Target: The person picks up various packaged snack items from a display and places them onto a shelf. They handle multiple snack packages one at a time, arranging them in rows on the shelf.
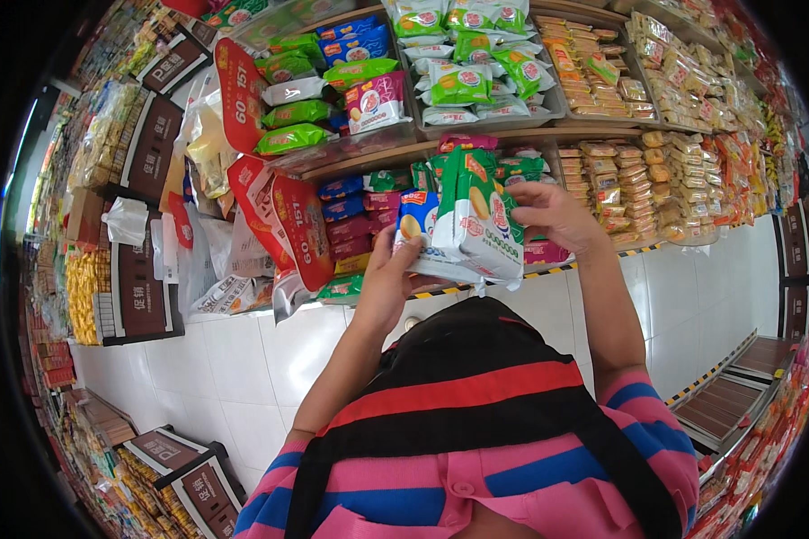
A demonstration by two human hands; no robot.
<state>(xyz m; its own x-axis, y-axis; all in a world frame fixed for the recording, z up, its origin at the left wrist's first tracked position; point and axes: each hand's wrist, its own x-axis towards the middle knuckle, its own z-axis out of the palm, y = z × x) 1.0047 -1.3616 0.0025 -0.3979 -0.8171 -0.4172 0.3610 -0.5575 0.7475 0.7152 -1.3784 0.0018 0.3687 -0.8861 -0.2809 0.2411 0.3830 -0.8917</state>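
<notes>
My left hand (385,286) grips a blue-and-white snack packet (414,217) from its left side, with the thumb across its front. Just right of it is a green-and-white snack packet (485,215), standing up and overlapping the blue one. The fingers of my right hand (558,214) hold this green packet by its upper right edge. Both packets are over the lower shelf bin, where purple packets (350,230), blue packets (342,207) and a green packet (340,288) lie. My hands and the held packets hide part of that bin.
Upper bins hold green-bag packets (462,84) and small wrapped snacks (596,67). Red price signs (300,232) stick out left of my left hand. A yellow-black striped edge (438,292) runs along the shelf front. White floor tiles (229,364) lie below.
</notes>
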